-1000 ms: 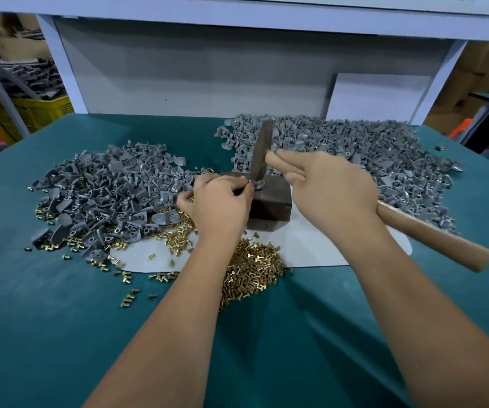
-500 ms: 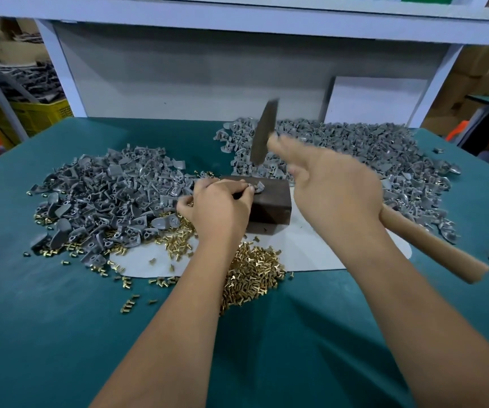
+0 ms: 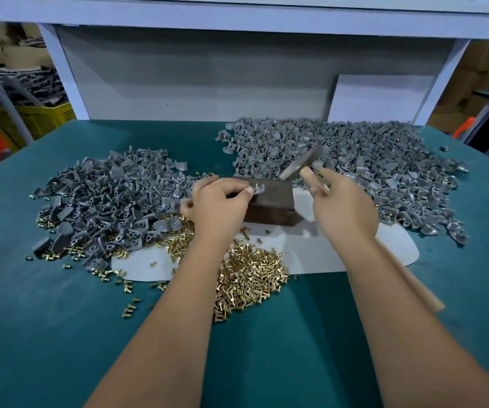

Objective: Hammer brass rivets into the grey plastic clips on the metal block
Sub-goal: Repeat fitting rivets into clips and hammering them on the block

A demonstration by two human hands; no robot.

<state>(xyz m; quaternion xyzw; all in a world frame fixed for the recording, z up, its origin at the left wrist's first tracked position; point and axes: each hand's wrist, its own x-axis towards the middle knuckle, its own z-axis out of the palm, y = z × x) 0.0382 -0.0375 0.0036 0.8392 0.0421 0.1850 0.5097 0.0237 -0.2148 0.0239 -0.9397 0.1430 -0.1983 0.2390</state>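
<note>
A dark metal block point(image 3: 272, 201) stands on a white sheet point(image 3: 319, 254) at the table's middle. On the block's top left edge lies a grey plastic clip point(image 3: 257, 188), pinched by my left hand point(image 3: 218, 207). My right hand point(image 3: 344, 210) grips the wooden handle of a hammer; the blurred hammer head point(image 3: 302, 163) hangs tilted just above and behind the block's right end. A heap of brass rivets point(image 3: 249, 275) lies in front of the block, between my forearms.
One pile of grey clips point(image 3: 104, 198) mixed with rivets lies to the left, a larger clip pile point(image 3: 355, 160) at the back right. The green table mat point(image 3: 60, 334) runs to a white shelf frame point(image 3: 60, 72) behind. A yellow crate point(image 3: 43, 116) stands far left.
The hammer head rose from the block, then swung to the right and down to the block's right end. My left hand stayed at the clip on the block.
</note>
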